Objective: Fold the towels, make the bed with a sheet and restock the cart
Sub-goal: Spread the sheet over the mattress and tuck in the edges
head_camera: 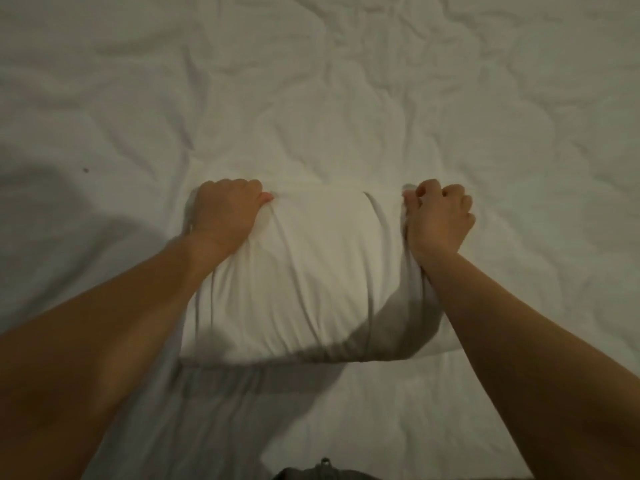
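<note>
A plump white pillow [304, 278] in a white pillowcase lies on the bed right in front of me. My left hand [225, 213] grips the cloth at its far left corner, fingers curled into the fabric. My right hand [438, 216] is a closed fist bunching the pillowcase at the far right corner, and the cloth stretches taut along the right side. More white cloth [221, 410] trails from under the pillow toward me.
A rumpled white sheet [346, 81] covers the whole bed on every side of the pillow. A small dark speck [86, 170] sits on the sheet at the left. A bit of grey clothing [322, 472] shows at the bottom edge.
</note>
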`<state>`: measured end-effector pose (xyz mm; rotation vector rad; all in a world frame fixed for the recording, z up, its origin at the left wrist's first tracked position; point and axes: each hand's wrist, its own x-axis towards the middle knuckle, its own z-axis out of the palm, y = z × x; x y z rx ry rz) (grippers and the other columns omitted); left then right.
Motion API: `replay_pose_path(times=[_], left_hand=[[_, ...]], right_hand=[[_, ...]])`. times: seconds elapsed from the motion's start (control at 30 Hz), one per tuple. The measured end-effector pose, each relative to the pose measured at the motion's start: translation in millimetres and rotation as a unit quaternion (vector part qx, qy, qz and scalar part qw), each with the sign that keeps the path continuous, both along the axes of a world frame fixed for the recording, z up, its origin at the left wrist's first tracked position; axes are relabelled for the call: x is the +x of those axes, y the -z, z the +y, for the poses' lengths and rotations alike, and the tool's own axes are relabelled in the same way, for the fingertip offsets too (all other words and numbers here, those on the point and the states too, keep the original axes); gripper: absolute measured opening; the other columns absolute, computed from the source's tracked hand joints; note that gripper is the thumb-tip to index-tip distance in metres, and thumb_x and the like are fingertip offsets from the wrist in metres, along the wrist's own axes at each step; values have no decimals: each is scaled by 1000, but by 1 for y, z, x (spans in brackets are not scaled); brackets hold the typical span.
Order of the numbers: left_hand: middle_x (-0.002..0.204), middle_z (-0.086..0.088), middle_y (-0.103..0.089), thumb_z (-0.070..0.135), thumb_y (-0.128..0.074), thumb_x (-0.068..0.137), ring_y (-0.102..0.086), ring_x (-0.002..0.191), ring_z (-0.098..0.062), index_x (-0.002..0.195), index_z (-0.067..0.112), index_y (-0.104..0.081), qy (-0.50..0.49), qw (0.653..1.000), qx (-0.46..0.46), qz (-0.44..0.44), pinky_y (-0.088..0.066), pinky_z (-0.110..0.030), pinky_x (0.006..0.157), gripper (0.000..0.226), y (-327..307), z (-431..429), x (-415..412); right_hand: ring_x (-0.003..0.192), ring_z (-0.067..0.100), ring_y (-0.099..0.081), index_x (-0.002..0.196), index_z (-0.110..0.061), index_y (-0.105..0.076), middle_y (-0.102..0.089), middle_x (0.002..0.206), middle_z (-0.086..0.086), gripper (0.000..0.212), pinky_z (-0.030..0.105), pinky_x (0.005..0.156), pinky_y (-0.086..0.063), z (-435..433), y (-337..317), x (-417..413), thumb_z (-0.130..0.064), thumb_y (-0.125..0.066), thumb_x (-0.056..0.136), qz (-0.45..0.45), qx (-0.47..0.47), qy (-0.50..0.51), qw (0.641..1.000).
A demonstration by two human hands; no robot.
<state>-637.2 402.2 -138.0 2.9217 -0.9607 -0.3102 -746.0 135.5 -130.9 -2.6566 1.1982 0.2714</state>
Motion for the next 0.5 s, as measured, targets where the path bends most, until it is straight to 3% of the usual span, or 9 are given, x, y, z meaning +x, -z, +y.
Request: replay_pose_path(times=[0.07, 0.2, 0.23, 0.33, 0.4, 0.5], left_hand=[[51, -16, -53, 33, -44, 90, -52, 43, -30, 60, 5, -52, -10, 999, -19, -41, -38, -31, 49, 42, 6, 2, -1], [72, -16, -59, 20, -48, 84, -57, 64, -34, 75, 6, -60, -84, 992, -65, -72, -42, -38, 61, 20, -4, -9, -11], [81, -17, -61, 13, -52, 81, -59, 71, -36, 83, 7, -63, -113, 985, -100, -79, -44, -40, 65, 13, -9, -14, -19], [110, -20, -61, 6, -52, 79, -57, 100, -39, 108, 5, -63, -173, 967, -184, -42, -42, -44, 87, 30, -22, -37, -59], [124, -20, -57, 18, -43, 86, -47, 117, -32, 119, 6, -58, -155, 969, -190, -35, -36, -43, 99, 39, -24, -46, -94], [137, -11, -52, 33, -33, 93, -40, 129, -24, 133, 14, -52, -79, 990, -115, -12, -25, -44, 108, 48, -13, -34, -130]], right_hand=[[121, 31, -37, 116, -19, -59, -43, 132, 9, 29, 40, 97, -27, 4, 6, -1, -34, -45, 96, -28, -18, 3, 999], [131, 29, -34, 123, -20, -58, -42, 142, 8, 33, 40, 106, -17, 7, -3, -2, -20, -49, 92, -90, -22, -39, 995], [127, 30, -38, 120, -19, -60, -48, 137, 9, 34, 39, 106, -16, 16, -10, -4, -17, -51, 88, -130, -26, -93, 987], [115, 24, -45, 115, -23, -64, -63, 121, 7, 31, 39, 103, -20, 63, -23, -20, -25, -51, 86, -213, -18, -330, 919], [124, 22, -46, 124, -27, -61, -59, 131, 4, 36, 42, 108, -21, 90, -22, -36, -36, -45, 93, -157, 33, -387, 908], [138, 23, -35, 143, -28, -41, -41, 148, 2, 50, 44, 113, -14, 85, -11, -47, -46, -29, 98, -42, 32, -346, 937]])
